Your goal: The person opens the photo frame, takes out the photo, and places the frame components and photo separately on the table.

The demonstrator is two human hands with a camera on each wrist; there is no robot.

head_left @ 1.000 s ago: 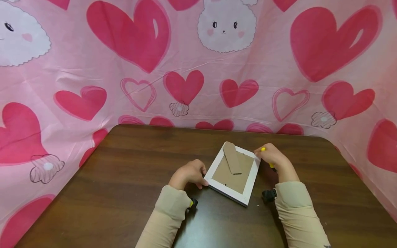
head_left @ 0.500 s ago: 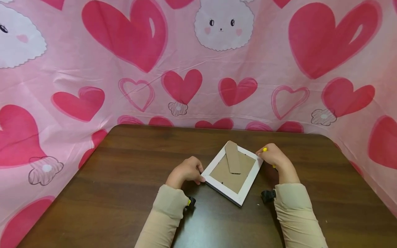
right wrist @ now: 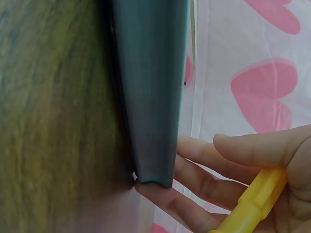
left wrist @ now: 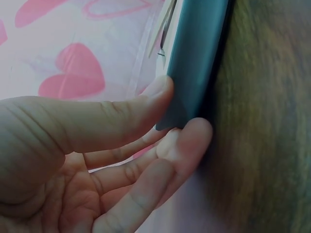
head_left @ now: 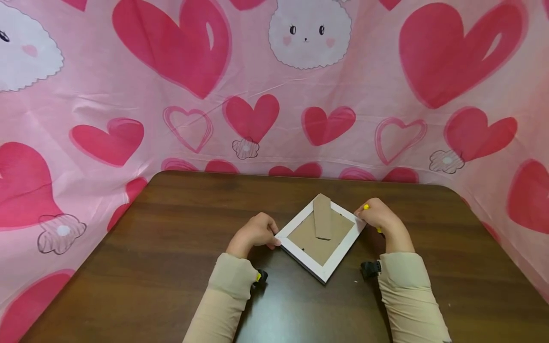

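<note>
A white picture frame (head_left: pixel 339 255) lies back side up on the table, turned cornerwise. Its brown backing (head_left: pixel 306 236) carries a cardboard stand leg (head_left: pixel 322 219) that lies flat against it. My left hand (head_left: pixel 255 234) pinches the frame's left corner, thumb on the top edge and fingers below, as the left wrist view shows. At the opposite corner is my right hand (head_left: pixel 379 216), its fingertips touching the frame's end. Tucked in that same palm is a yellow handle (right wrist: pixel 255 201); the rest of this tool is hidden.
The brown wooden table (head_left: pixel 150 267) stretches out on every side of the frame. Pink cloth (head_left: pixel 257 71) printed with hearts hangs behind the table and along its sides. Black wrist cameras (head_left: pixel 371 269) sit at both cuffs.
The picture frame has turned clockwise on the table as seen from above. My left hand has moved slightly away and to the left with its corner; the right hand has barely shifted.
</note>
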